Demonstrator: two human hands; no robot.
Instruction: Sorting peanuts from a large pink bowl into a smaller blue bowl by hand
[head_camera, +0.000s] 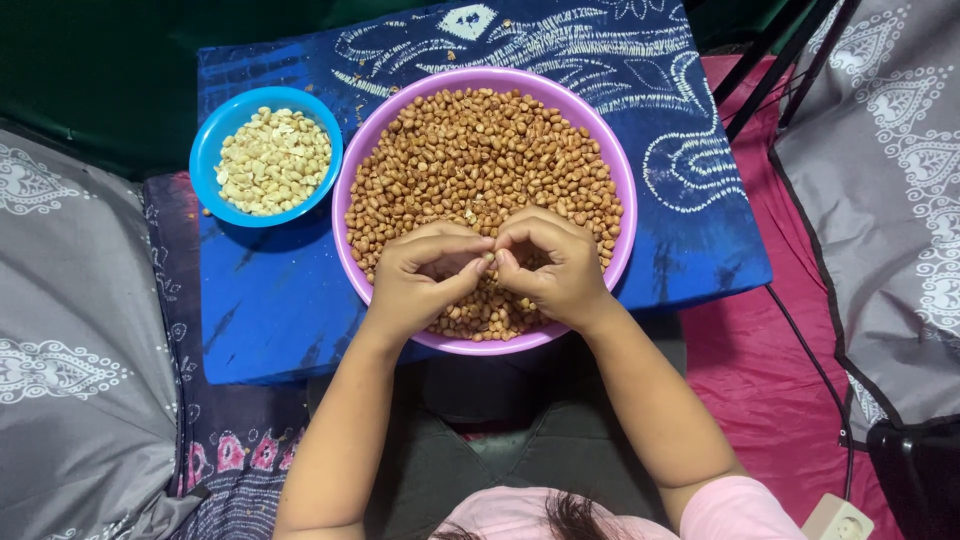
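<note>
1. Pink sleeves and dark hair are seen nearest the camera, at 6 o'clock.
2. Left hand (420, 275) and right hand (555, 262) are held together over the purple bowl (620, 180), fingertips pinched shut on what appears to be a single peanut; the nut itself is mostly hidden.
3. Brown-skinned peanuts (480, 150) fill the bowl at centre.
4. Pale skinned peanuts (272, 160) lie in the blue bowl (205, 150) at 10 o'clock.
5. Judged by the heaps, a small share is done; most remains.

Home (bedding (70, 330), batik cloth (690, 150)).
</note>
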